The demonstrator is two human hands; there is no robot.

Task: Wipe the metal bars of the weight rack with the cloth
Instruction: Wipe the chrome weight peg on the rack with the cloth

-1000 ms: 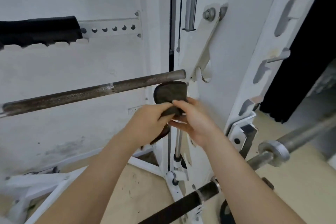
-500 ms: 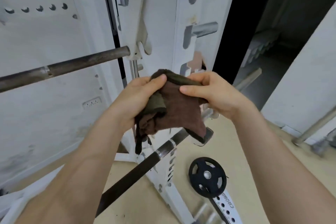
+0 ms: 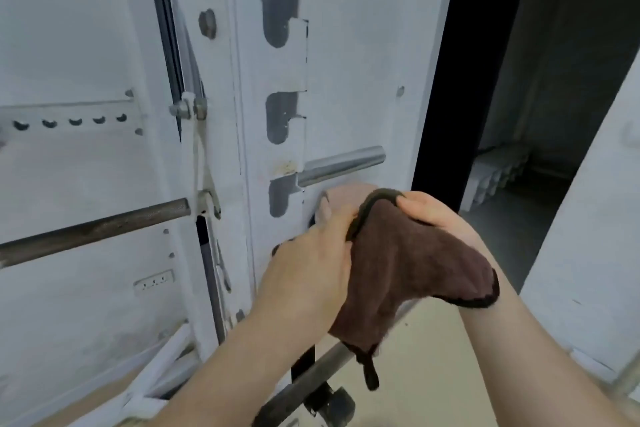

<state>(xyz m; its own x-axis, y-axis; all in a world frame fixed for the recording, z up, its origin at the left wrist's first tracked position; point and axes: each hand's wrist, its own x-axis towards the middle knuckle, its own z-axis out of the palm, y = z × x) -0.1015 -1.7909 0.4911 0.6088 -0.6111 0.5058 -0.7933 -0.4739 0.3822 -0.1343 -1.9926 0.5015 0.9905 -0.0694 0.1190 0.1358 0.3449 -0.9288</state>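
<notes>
Cloth (image 3: 408, 270) overlaps lower bar (image 3: 311, 378), below steel peg (image 3: 343, 165).

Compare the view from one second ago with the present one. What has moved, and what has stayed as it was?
The cloth has come away from the end of the rusty bar, moving right, and now hangs unfolded below the shiny steel peg. The left hand and right hand still both hold it, and the rusty bar sits where it was.
</notes>
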